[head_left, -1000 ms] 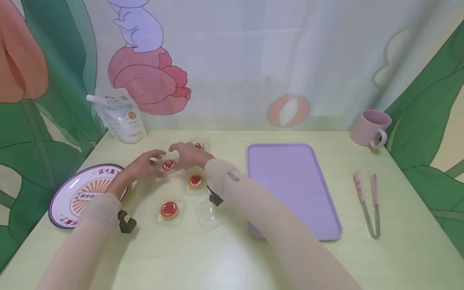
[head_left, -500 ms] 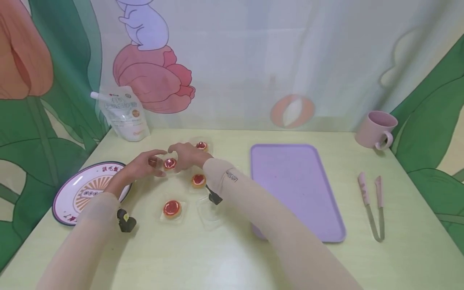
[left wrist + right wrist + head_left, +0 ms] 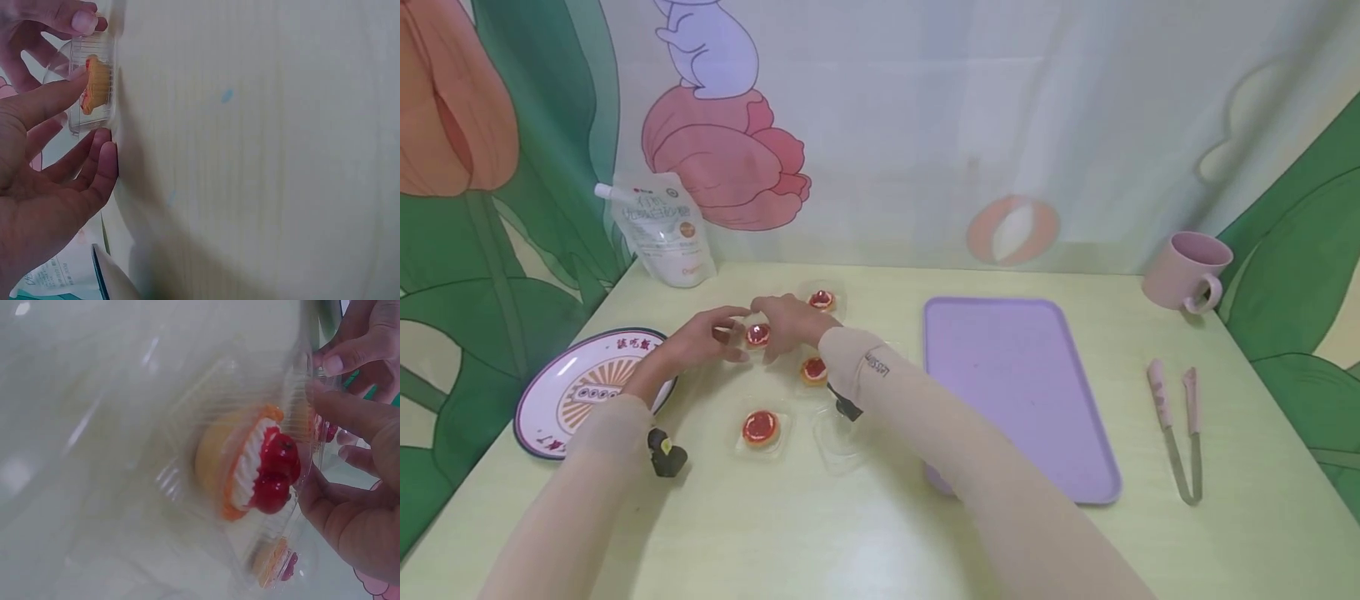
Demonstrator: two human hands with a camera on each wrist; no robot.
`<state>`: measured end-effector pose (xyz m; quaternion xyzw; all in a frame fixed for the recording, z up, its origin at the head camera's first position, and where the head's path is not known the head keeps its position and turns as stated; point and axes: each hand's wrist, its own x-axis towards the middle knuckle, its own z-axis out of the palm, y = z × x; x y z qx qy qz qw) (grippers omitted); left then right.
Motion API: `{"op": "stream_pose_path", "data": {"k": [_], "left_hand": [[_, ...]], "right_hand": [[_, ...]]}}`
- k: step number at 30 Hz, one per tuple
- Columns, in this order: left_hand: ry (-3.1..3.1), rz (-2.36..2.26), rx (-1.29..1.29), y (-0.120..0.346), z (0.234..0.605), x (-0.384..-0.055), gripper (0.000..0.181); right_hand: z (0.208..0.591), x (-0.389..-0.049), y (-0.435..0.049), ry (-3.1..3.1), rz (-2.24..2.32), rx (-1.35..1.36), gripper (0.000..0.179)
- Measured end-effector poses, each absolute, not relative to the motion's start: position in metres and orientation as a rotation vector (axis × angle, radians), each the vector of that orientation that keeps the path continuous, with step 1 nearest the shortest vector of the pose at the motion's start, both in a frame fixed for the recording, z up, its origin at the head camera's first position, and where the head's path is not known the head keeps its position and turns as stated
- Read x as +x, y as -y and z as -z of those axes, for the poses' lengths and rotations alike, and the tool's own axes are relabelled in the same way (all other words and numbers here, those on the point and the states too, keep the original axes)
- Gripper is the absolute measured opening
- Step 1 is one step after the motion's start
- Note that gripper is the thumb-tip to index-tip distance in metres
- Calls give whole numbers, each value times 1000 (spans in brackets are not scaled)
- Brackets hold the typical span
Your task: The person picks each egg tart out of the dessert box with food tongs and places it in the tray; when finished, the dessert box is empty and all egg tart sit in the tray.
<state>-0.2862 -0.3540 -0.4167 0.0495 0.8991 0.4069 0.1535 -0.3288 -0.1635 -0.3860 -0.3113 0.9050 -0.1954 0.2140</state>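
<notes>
Both hands meet at a clear plastic box (image 3: pixel 105 47) holding a small tart (image 3: pixel 757 335) with a red top. The left hand (image 3: pixel 706 337) grips the box from the left, its thumb at the rim and other fingers along the side, as the left wrist view shows. From the right, the right hand (image 3: pixel 790 322) holds the same box, partly covering it. Closer to the right wrist camera is a boxed tart with cherries and cream (image 3: pixel 275 469). Other boxed tarts lie behind (image 3: pixel 822 300) and in front (image 3: pixel 761 428) of the hands.
A purple tray (image 3: pixel 1007 367) lies right of the hands, with tongs (image 3: pixel 1180 442) and a pink mug (image 3: pixel 1183 271) beyond. The left forearm passes over an oval plate (image 3: pixel 546 400). A white pouch (image 3: pixel 662 233) stands at the back left; another clear box (image 3: pixel 842 446) lies near the right wrist.
The head view has shifted slightly, so the table things appear further right. Both hands stay around the same box with only slight finger movement.
</notes>
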Motion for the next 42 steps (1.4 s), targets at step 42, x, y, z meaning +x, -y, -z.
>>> {"op": "stream_pose_path", "data": {"k": [42], "left_hand": [[-2795, -1160, 184, 344, 435, -287, 71]], "right_hand": [[391, -331, 167, -2532, 419, -940, 76]]}}
